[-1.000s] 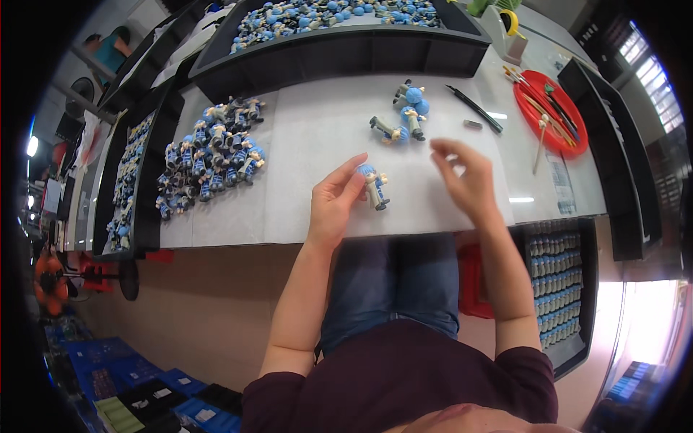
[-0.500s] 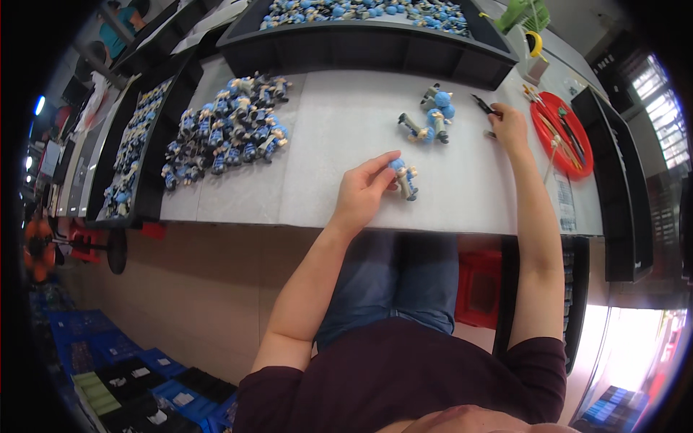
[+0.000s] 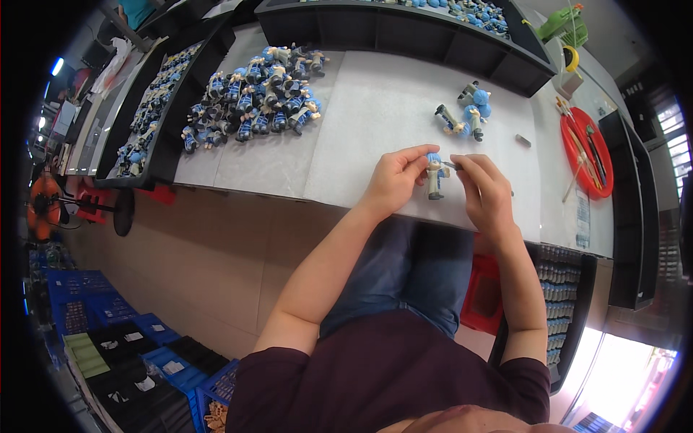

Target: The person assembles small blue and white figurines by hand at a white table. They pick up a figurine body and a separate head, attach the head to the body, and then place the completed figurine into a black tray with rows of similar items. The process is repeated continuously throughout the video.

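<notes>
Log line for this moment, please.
left hand: holds blue-haired figurine | right hand: thin tool at its head | over white table | figurine pile far left

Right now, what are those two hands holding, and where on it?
The left hand pinches a small blue-haired plastic figurine at its head. The right hand holds a thin dark tool whose tip is at the figurine's head.

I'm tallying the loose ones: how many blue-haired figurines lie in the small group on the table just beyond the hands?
3, as far as I can tell: one figurine at the left, one behind, one at the right. They overlap, so another may be hidden. A fourth figurine is held in the left hand.
</notes>
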Available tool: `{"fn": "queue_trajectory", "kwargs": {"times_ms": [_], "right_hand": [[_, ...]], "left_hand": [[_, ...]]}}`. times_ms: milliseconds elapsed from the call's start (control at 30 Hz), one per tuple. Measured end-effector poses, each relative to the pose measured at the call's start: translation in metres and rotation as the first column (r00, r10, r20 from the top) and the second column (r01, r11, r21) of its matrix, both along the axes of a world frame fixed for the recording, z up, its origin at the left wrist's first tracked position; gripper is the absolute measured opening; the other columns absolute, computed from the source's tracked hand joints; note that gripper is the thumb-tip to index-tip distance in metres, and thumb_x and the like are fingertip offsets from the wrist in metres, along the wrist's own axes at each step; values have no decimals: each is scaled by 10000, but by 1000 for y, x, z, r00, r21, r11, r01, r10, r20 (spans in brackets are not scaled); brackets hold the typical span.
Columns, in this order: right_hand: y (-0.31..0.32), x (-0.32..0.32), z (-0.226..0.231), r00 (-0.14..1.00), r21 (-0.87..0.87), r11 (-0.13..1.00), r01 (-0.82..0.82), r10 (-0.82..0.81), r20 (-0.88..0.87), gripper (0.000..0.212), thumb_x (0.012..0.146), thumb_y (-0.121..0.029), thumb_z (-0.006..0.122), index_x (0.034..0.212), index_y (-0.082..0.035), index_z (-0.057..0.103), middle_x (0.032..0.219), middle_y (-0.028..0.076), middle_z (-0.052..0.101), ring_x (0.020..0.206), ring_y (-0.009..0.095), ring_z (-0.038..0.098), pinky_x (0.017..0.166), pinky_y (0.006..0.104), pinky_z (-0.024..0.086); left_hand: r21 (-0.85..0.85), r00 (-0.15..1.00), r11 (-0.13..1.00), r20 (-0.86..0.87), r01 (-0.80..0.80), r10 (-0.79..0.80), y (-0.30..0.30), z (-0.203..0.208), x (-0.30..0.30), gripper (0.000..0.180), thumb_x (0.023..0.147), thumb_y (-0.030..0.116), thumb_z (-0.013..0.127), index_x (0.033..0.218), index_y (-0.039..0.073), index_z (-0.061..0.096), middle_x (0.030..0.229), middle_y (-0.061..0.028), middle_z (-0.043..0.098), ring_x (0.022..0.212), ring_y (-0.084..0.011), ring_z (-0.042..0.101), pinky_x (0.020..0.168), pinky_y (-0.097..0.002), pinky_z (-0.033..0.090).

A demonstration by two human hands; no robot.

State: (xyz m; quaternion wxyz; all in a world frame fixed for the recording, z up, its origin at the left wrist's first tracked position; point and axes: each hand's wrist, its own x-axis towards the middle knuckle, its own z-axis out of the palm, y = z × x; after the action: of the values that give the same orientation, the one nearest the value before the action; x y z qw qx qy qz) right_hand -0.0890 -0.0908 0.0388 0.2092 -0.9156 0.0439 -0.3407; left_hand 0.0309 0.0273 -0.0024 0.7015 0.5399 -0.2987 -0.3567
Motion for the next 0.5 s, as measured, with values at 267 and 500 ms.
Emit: {"fn": "queue_trajectory", "kwargs": {"times_ms": [267,500], "right_hand": [[-11,8,7,993,-191,978,-87,100,56,162,688,-25,656,841,-43,606,730,66,579,602,210,564,506,290,447],[-4,7,17,988,-248,957,-149,155,5,160,652,-85,699,778,-49,607,687,48,576,581,191,563,489,286,449]], "left_hand": [[6,991,992,-54,124,-124,3,4,-1,241,915,62,388,1074,-7,556,809,-9,575,686,-34,478,617,-176,399],[-47,987,987,-25,156,-157,3,5,-3,244,916,49,372,1059,-9,561,814,-7,560,680,-23,472,600,-166,387]]}}
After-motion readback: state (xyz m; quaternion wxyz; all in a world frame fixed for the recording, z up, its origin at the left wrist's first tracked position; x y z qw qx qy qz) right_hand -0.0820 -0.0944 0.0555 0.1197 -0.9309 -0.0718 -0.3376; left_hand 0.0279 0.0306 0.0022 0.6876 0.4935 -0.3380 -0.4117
